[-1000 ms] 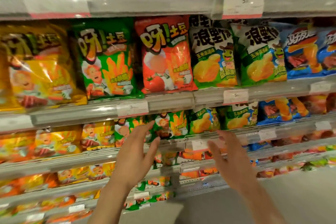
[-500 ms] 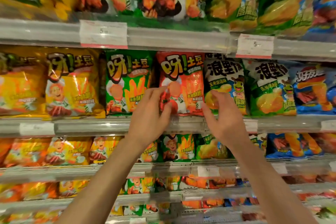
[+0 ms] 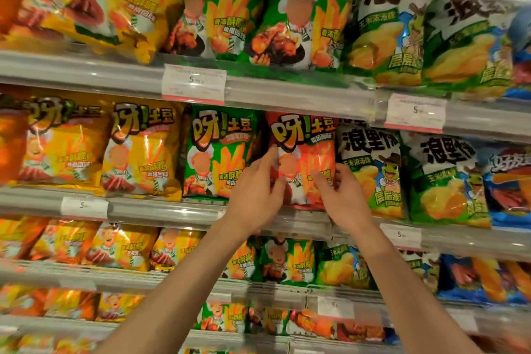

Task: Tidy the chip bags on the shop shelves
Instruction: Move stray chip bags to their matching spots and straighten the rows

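A red chip bag (image 3: 306, 149) stands upright on the second shelf (image 3: 161, 210), between a green chip bag (image 3: 218, 152) on its left and a green-and-black corn chip bag (image 3: 370, 169) on its right. My left hand (image 3: 255, 195) holds the red bag's lower left edge, thumb on the front and fingers at its side. My right hand (image 3: 342, 195) holds its lower right edge, thumb on the front and fingers curled round the side. The bag's bottom is partly hidden by both hands.
Yellow chip bags (image 3: 140, 149) fill the left of this shelf, blue bags (image 3: 508, 187) the far right. Shelves above and below carry more rows of chip bags. White price tags (image 3: 193, 84) hang on the shelf rails.
Both hands rose from the lower shelves to the red bag and closed in on its two lower edges. The view tilted upward and moved closer to the shelves.
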{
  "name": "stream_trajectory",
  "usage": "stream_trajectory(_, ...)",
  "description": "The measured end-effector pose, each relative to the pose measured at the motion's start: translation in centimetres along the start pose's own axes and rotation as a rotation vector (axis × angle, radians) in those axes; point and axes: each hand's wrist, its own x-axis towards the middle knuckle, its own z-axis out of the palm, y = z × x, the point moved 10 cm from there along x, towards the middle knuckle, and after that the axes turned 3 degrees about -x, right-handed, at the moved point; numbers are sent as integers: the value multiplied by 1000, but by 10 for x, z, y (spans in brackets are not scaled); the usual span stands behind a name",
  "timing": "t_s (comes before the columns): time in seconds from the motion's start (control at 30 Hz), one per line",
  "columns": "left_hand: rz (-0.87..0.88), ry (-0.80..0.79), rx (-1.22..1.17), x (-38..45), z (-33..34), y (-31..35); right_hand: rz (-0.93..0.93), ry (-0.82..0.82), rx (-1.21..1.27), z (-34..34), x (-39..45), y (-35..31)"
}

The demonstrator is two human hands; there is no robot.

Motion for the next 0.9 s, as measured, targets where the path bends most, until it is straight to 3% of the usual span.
stream_trajectory(0.4,-115,2,-271,0,-4,-11,25,25,215,-13,13,1)
stream_trajectory(0.67,-101,39,-342,-4,-10,-4,51,77,344,-31,-5,0)
stream_trajectory(0.9,-211,-121,-518,-36,15,5,127,35,528,-32,-52,41)
